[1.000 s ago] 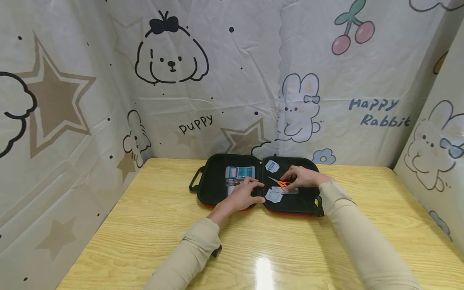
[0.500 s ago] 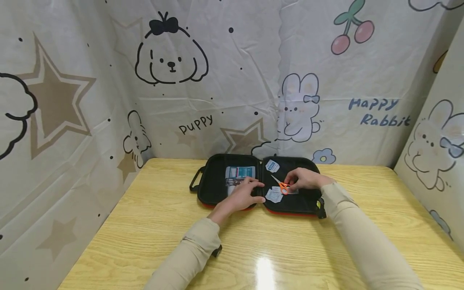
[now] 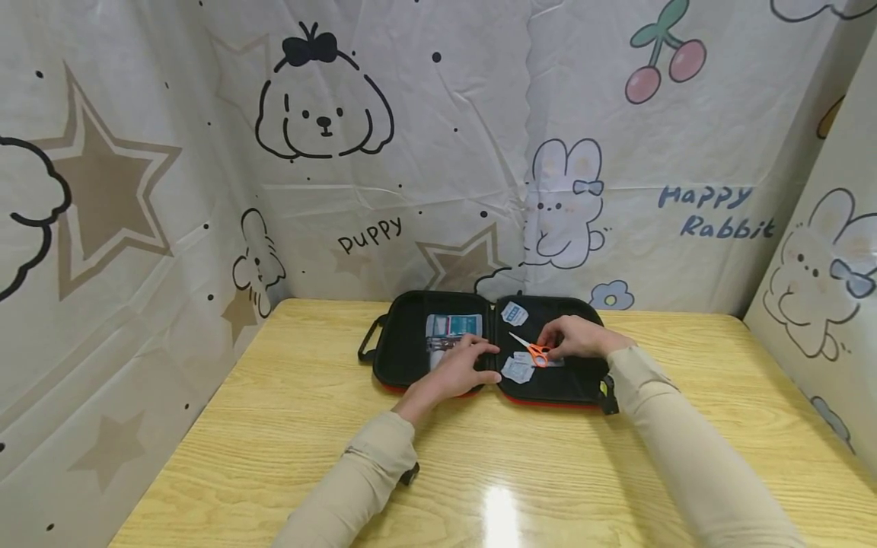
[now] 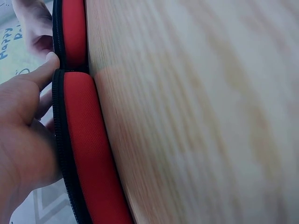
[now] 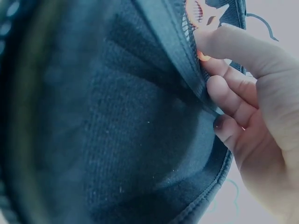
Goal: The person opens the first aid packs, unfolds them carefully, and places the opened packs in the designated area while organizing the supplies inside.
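A zip case [image 3: 404, 342] lies unfolded on the table, black inside with a red outer shell [image 4: 91, 135]. My right hand [image 3: 574, 337] pinches a pair of scissors [image 3: 539, 356] by their orange handles over the right half, the blades pointing up and left. In the right wrist view the thumb and forefinger meet at the orange handle [image 5: 194, 11]. My left hand [image 3: 460, 367] rests over the left half beside the hinge, its fingers loosely bent and holding nothing. Partly under it lies a blue-and-white packet [image 3: 455, 326].
Two small pale packets, one at the back [image 3: 515, 313] and one nearer the front [image 3: 518, 370], lie in the right half. A carry handle [image 3: 370, 339] sticks out at the case's left. Behind the wooden table [image 3: 315, 472] hangs a printed cloth [image 3: 438, 167].
The right hand has shifted slightly down and right, turning the scissors so more of their orange handles shows. The left hand and the case have stayed put.
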A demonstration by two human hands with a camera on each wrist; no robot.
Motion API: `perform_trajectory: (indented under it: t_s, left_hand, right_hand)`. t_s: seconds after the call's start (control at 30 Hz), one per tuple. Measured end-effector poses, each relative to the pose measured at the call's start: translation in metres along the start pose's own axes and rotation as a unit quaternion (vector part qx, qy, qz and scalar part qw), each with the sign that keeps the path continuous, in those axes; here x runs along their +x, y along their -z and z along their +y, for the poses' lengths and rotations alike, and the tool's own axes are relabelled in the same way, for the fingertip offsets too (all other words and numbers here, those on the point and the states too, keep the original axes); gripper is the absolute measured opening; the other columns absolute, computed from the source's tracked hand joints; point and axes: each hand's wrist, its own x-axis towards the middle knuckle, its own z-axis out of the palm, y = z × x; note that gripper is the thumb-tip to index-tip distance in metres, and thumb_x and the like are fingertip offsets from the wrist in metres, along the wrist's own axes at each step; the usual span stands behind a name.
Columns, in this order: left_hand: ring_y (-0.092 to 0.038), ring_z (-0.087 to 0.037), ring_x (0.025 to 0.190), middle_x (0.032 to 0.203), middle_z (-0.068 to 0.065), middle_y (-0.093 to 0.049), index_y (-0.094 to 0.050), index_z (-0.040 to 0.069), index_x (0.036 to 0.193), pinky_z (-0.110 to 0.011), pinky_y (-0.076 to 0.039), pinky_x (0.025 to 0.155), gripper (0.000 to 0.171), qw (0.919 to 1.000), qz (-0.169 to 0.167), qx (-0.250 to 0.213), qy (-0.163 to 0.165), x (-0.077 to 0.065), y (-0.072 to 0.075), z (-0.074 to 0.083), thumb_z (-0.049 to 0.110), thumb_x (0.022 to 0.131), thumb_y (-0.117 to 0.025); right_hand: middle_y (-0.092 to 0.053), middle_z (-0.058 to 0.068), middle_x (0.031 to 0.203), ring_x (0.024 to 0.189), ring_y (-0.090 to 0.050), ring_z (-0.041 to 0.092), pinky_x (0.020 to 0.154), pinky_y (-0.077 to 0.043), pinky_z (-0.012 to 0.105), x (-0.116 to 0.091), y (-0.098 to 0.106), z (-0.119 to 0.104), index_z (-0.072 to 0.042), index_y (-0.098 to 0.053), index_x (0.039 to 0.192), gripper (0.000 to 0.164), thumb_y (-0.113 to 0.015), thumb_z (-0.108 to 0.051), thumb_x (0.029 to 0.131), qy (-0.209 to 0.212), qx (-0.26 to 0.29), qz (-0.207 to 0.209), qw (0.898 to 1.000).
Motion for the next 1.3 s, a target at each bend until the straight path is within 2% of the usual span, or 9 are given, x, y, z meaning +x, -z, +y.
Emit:
perform_trajectory:
  t_s: [0.27,0.47,0.7,1.0,1.3]
  left_hand:
    - [-0.043,-0.034,0.135,0.148,-0.010,-0.040,-0.057,0.021,0.139,-0.051,-0.036,0.110,0.052,1.0000,0.001,0.007,-0.006,0.000,-0.001,0.000,0.037,0.092,-0.071]
    - [-0.043,-0.033,0.135,0.148,-0.009,-0.040,-0.057,0.021,0.140,-0.051,-0.036,0.111,0.052,1.0000,-0.001,0.005,-0.002,0.001,-0.002,0.000,0.037,0.092,-0.071]
    - [-0.043,-0.032,0.134,0.148,-0.008,-0.041,-0.057,0.022,0.139,-0.050,-0.036,0.110,0.052,1.0000,-0.001,0.006,0.000,0.001,-0.003,0.000,0.037,0.092,-0.071]
    - [-0.043,-0.033,0.135,0.148,-0.008,-0.041,-0.057,0.021,0.140,-0.050,-0.036,0.110,0.052,1.0000,0.001,0.007,-0.005,0.001,-0.003,0.000,0.037,0.092,-0.071]
    - [-0.042,-0.033,0.136,0.149,-0.008,-0.040,-0.056,0.021,0.140,-0.051,-0.036,0.111,0.052,1.0000,-0.001,0.005,-0.003,0.000,-0.001,0.000,0.037,0.092,-0.070]
  right_hand:
    - [-0.063,-0.004,0.077,0.069,-0.054,0.009,0.062,-0.044,0.024,-0.006,0.000,0.002,-0.011,-0.075,0.102,0.023,-0.075,-0.013,0.080,0.015,0.010,0.002,1.000]
    - [-0.065,0.000,0.076,0.062,-0.060,0.013,0.056,-0.050,0.026,-0.011,0.001,0.003,-0.010,-0.074,0.110,0.026,-0.072,-0.012,0.085,0.011,0.061,0.000,0.998]
    - [-0.068,0.002,0.075,0.063,-0.064,0.017,0.052,-0.047,0.027,-0.015,0.003,0.006,-0.008,-0.071,0.118,0.028,-0.068,-0.012,0.090,0.009,0.093,0.009,0.996]
    - [-0.072,0.006,0.087,0.072,-0.066,0.017,0.056,-0.050,0.028,-0.023,0.012,0.004,-0.010,-0.070,0.122,0.030,-0.065,-0.016,0.094,-0.014,0.118,0.045,0.992]
    - [-0.069,0.008,0.083,0.072,-0.064,0.019,0.057,-0.050,0.031,-0.034,0.022,0.012,-0.011,-0.069,0.125,0.029,-0.062,-0.016,0.097,-0.033,0.132,0.063,0.989]
